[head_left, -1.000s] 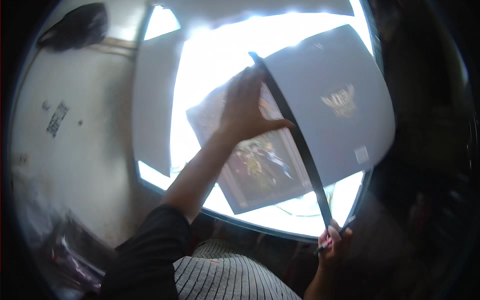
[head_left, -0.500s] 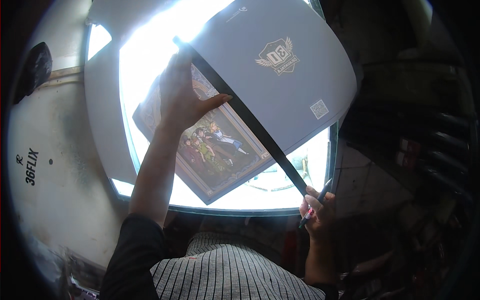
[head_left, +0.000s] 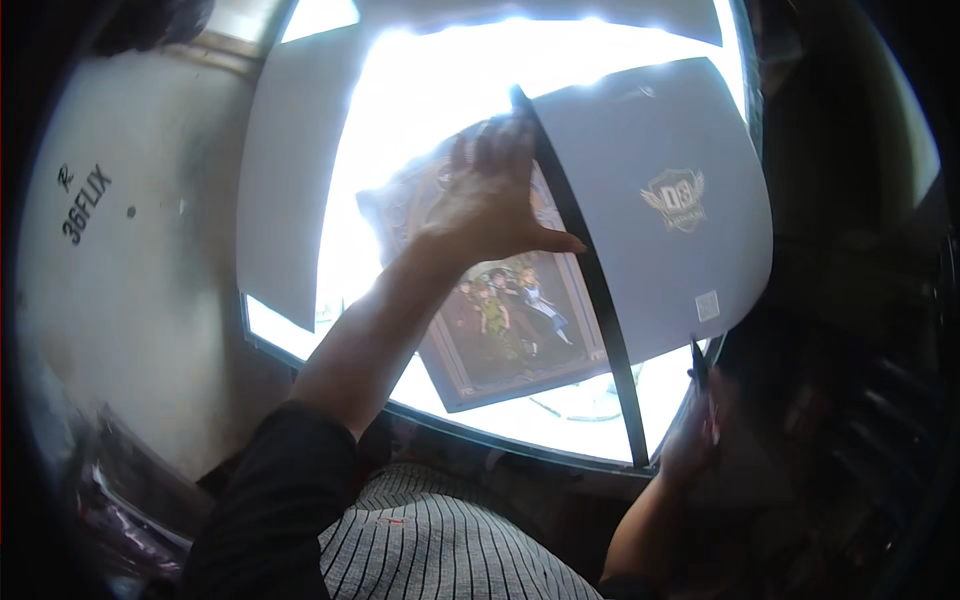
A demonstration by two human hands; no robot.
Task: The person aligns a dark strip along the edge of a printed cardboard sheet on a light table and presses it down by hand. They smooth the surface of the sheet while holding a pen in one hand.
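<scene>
My left hand (head_left: 490,200) lies over a printed cover sheet with fingers stretched and thumb apart, pressing a long dark ruler (head_left: 585,250) down. The ruler runs across the sheet, between its illustrated panel (head_left: 500,370) of costumed figures and its plain grey panel (head_left: 640,290) with a pale winged emblem. My right hand (head_left: 688,435) is beside the ruler's near end and apart from it. Its fingers close around a slim, dark pen-shaped tool (head_left: 699,370), whose narrow tip points away from me near the sheet's near right corner. Blur hides the exact kind of tool.
Beneath the sheet glows a bright light table (head_left: 460,80) with a dark edge along its near side. A pale blank sheet (head_left: 290,180) lies at its left. Farther left is a white surface (head_left: 130,270) with dark lettering. The right side is dark and hard to make out.
My right hand has let go of the ruler's near end and moved right with the tool. The whole view has shifted and turned; my left hand stays on the ruler.
</scene>
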